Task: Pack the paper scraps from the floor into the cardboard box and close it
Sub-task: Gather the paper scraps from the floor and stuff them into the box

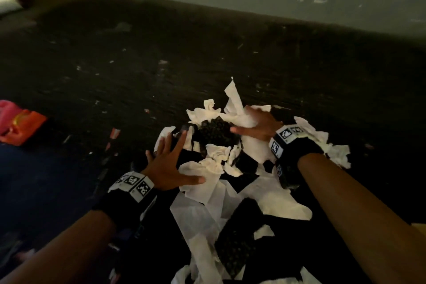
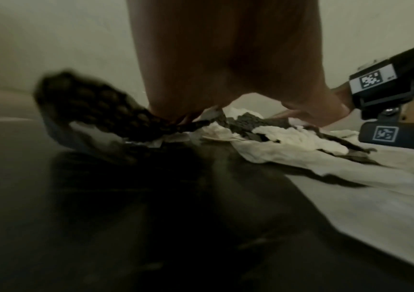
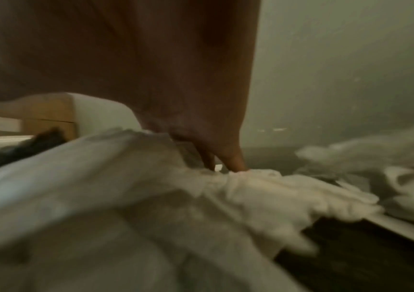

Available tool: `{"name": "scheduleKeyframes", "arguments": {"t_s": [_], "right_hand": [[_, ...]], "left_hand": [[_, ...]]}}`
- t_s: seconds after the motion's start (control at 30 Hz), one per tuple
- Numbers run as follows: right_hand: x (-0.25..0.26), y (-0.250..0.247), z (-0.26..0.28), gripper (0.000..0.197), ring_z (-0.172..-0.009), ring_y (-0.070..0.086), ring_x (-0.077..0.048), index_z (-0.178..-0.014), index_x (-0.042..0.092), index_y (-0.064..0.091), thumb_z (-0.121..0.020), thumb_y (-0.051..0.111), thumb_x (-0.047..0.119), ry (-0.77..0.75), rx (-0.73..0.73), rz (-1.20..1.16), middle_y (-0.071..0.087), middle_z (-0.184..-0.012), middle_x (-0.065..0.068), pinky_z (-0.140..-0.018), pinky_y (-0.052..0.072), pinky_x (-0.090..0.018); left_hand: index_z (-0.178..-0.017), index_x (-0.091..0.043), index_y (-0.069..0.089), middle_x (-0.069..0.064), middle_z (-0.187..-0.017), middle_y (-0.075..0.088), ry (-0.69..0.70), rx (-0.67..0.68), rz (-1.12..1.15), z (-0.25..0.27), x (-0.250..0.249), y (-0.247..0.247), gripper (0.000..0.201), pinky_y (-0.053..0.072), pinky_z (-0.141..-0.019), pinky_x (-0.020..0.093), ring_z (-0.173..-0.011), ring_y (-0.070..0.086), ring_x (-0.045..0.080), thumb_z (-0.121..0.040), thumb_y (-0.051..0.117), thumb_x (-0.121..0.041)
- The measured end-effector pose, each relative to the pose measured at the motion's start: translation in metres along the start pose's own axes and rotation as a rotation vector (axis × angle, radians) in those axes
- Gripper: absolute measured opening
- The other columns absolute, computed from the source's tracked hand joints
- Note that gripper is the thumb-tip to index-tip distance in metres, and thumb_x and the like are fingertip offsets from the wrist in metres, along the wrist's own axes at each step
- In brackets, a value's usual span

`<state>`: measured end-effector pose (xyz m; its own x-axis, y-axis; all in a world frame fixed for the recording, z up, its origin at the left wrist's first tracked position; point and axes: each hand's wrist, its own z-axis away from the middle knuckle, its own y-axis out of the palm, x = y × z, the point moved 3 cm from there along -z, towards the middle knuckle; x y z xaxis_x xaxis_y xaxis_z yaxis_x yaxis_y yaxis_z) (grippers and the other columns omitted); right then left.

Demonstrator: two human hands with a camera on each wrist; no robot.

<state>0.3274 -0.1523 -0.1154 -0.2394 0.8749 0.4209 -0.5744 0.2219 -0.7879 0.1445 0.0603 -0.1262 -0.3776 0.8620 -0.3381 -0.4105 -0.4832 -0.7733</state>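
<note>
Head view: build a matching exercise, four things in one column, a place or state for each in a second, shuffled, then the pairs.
Things:
1. left hand
2. right hand
3. orange bag
4. dark patterned scrap

Places or states:
A. at the far left, apart from the pile
B. fingers spread at the pile's left side
C. between the two hands
D. on white paper at the pile's far right side

Pairs: 1-B, 2-D, 3-A, 4-C

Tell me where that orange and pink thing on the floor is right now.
In the head view the orange and pink thing lies at the far left edge on the dark floor, well left of the left hand and the paper scraps.
</note>
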Motion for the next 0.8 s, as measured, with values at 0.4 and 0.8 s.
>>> {"name": "scheduleKeyframes", "arguments": {"t_s": [0.4, 0.8], "right_hand": [[0.036, 0.071, 0.080, 0.143, -0.147, -0.010, -0.027, -0.143, 0.036, -0.029, -0.055, 0.081, 0.062, -0.369, 0.094, 0.110, -0.026, -0.157, -0.011, -0.120, 0.007, -0.050], [0.074, 0.086, 0.137, 0.118, -0.143, 0.026, -0.027, -0.134, 0.037, -0.035, -0.084, 0.069, 0.011, -0.413, -0.034, 0.022, -0.038, -0.152, -0.007, -0.113, 0.035, -0.037]], "left_hand": [[-0.130, -0.043, -0.039, 0.007, -0.150, -0.036, 0.300, -0.093, -0.111, 0.005, -0.037, 0.025, 0.139, 0.007, -0.112, 0.062, -0.141, -0.020, 0.028, -0.045, 0.065, -0.080], [-0.133, -0.037, -0.028, -0.002, -0.142, -0.044, 0.439, -0.176, 0.214, 0.061, -0.050, 0.032, 0.114, 0.042, -0.105, 0.035, -0.143, 0.010, 0.023, -0.078, 0.072, -0.028]]}}
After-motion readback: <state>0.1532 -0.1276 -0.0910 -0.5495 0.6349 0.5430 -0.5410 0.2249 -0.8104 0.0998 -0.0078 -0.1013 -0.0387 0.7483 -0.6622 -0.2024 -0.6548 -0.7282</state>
